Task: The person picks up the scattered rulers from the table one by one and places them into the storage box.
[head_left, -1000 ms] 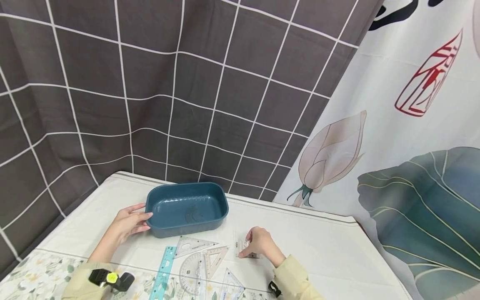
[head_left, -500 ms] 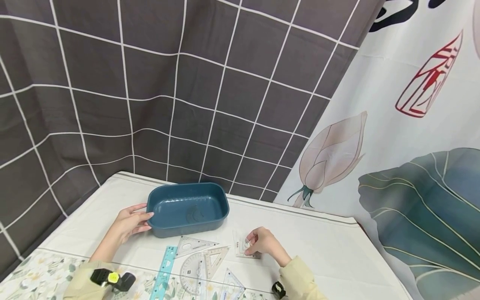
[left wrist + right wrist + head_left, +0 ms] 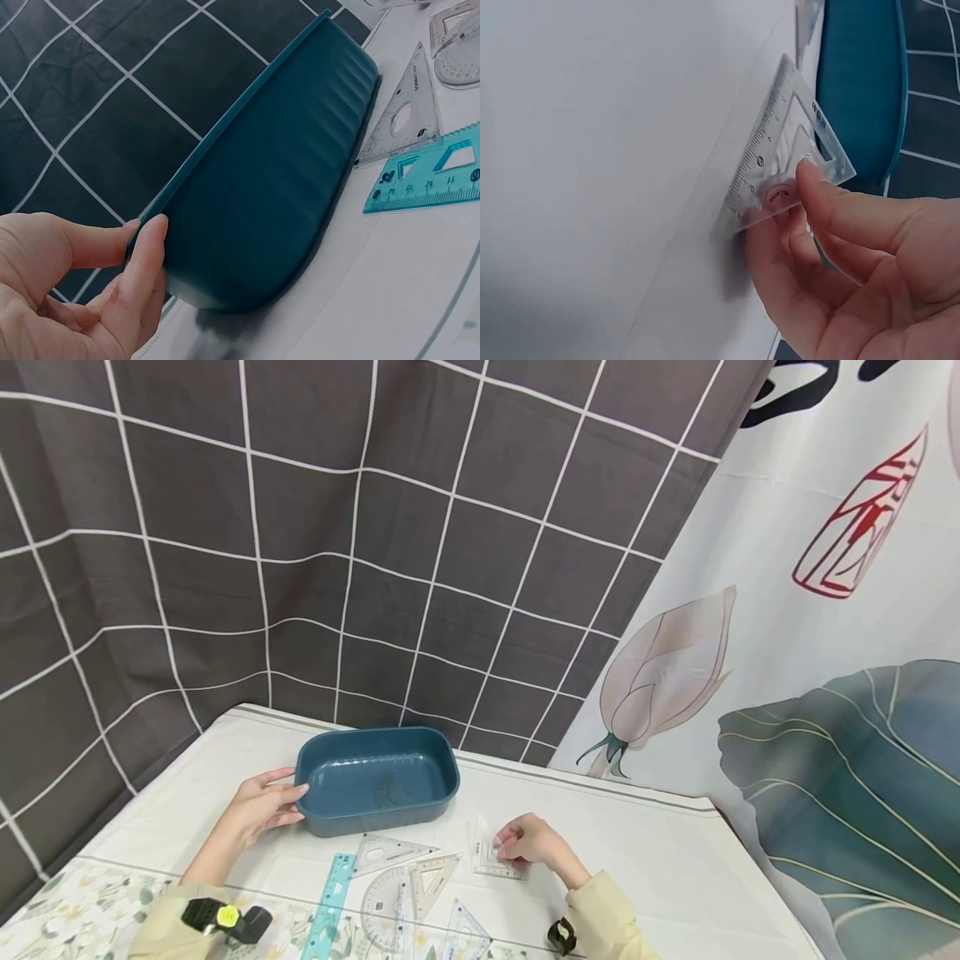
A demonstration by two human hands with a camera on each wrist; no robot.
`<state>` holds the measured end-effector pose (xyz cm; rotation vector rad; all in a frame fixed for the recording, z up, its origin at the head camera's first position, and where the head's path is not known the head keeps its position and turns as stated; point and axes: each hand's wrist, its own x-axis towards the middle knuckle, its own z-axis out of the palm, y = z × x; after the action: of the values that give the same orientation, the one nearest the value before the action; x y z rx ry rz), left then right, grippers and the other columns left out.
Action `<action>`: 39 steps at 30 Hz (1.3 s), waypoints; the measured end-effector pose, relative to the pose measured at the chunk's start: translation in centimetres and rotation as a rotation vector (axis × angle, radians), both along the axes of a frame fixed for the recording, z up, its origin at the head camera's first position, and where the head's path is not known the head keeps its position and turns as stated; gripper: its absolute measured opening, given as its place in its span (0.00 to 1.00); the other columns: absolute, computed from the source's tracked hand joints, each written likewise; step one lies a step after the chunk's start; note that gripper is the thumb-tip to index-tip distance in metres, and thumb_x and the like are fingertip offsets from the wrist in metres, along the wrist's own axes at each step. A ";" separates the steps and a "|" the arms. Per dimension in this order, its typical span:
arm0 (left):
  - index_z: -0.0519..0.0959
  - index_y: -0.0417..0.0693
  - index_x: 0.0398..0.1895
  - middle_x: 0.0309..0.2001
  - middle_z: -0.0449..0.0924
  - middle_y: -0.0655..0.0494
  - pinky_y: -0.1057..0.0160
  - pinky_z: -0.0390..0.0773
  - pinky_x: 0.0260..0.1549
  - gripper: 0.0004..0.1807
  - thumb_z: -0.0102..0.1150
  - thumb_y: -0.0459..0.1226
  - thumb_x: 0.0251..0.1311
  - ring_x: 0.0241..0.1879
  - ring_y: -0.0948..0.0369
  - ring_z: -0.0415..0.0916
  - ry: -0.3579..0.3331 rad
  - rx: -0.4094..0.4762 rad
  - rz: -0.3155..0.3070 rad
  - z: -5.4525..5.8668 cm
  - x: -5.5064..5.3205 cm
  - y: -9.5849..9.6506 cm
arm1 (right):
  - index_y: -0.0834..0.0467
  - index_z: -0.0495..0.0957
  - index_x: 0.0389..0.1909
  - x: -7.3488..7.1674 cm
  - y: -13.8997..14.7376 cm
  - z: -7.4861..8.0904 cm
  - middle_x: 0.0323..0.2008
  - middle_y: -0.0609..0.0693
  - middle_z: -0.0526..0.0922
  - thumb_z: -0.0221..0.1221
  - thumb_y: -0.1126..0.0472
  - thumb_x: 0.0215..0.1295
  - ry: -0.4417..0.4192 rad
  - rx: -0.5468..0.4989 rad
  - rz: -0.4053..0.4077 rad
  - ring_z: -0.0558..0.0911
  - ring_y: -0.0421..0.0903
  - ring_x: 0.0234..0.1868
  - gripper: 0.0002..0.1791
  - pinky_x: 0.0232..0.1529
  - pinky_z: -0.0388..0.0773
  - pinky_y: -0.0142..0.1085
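Observation:
My left hand (image 3: 82, 289) pinches the left rim of a dark teal plastic basin (image 3: 247, 180), thumb over the edge and fingers against the outer wall. In the head view the basin stands upright at the back of the table. To its right, my right hand (image 3: 855, 262) pinches a clear triangular set square (image 3: 769, 142) between thumb and fingers. The set square is tilted close over the white cloth, its scale edge and cut-out visible. Part of it is covered by the thumb.
A turquoise ruler (image 3: 328, 906), another clear set square (image 3: 390, 853), a protractor (image 3: 384, 906), a beige-tinted set square (image 3: 435, 878) and a further clear set square (image 3: 465, 931) lie in front of the basin. A dark checked curtain (image 3: 300, 568) hangs behind the table (image 3: 637, 868).
My right hand has shifted slightly to the right and its hold on the set square has changed, showing more of the scale edge. The left hand stays on the basin rim.

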<state>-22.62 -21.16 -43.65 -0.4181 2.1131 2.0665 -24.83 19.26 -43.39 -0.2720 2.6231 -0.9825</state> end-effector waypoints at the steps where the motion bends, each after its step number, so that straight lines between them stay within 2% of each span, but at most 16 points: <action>1: 0.47 0.28 0.72 0.40 0.77 0.52 0.69 0.86 0.34 0.40 0.57 0.33 0.63 0.27 0.67 0.75 0.001 -0.001 0.001 0.0 0.0 0.0 | 0.65 0.82 0.31 -0.1 0.1 0.1 0.19 0.45 0.76 0.65 0.71 0.54 -0.020 -0.015 0.005 0.73 0.37 0.19 0.04 0.21 0.76 0.27; 7: 0.47 0.28 0.72 0.39 0.77 0.53 0.69 0.86 0.34 0.40 0.56 0.33 0.64 0.27 0.68 0.75 0.001 0.000 -0.002 0.1 0.1 0.0 | 0.65 0.80 0.35 -0.8 0.7 0.7 0.19 0.44 0.76 0.62 0.71 0.59 -0.112 -0.088 0.034 0.73 0.37 0.18 0.04 0.20 0.75 0.25; 16: 0.47 0.29 0.72 0.37 0.76 0.55 0.69 0.86 0.32 0.40 0.57 0.33 0.64 0.26 0.67 0.75 -0.002 0.004 0.012 0.2 0.0 0.1 | 0.68 0.78 0.39 -1.9 0.9 2.0 0.21 0.44 0.77 0.57 0.75 0.61 -0.155 -0.192 0.043 0.72 0.37 0.19 0.07 0.21 0.73 0.24; 21: 0.46 0.29 0.72 0.36 0.76 0.56 0.69 0.86 0.32 0.40 0.56 0.33 0.64 0.26 0.67 0.75 -0.003 -0.004 0.010 0.3 0.1 0.1 | 0.68 0.78 0.42 -2.5 0.9 2.8 0.22 0.45 0.77 0.55 0.74 0.60 -0.134 -0.221 0.033 0.72 0.37 0.20 0.10 0.22 0.72 0.24; 28: 0.46 0.28 0.71 0.36 0.76 0.56 0.70 0.86 0.31 0.40 0.57 0.33 0.63 0.25 0.68 0.75 -0.004 -0.014 0.012 0.4 0.2 0.2 | 0.68 0.78 0.43 -3.7 0.1 4.4 0.23 0.46 0.77 0.54 0.74 0.58 -0.093 -0.224 -0.022 0.72 0.38 0.23 0.12 0.24 0.72 0.25; 34: 0.46 0.29 0.72 0.37 0.75 0.55 0.70 0.86 0.31 0.41 0.57 0.33 0.63 0.25 0.68 0.75 -0.012 -0.010 0.014 0.4 0.2 0.2 | 0.68 0.79 0.42 -4.7 -1.5 5.3 0.23 0.48 0.79 0.55 0.75 0.56 -0.031 -0.241 -0.050 0.74 0.39 0.23 0.12 0.25 0.75 0.26; 39: 0.46 0.29 0.72 0.37 0.75 0.55 0.70 0.86 0.31 0.41 0.57 0.33 0.63 0.25 0.68 0.75 -0.012 -0.007 0.009 0.4 0.1 0.2 | 0.68 0.79 0.42 -5.3 -3.4 5.5 0.22 0.47 0.79 0.57 0.73 0.58 -0.022 -0.273 -0.054 0.75 0.38 0.23 0.11 0.26 0.77 0.25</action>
<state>-22.53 -21.00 -43.25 -0.4406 2.1171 2.0568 -30.10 15.84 -37.94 -0.2533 2.4849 -1.3553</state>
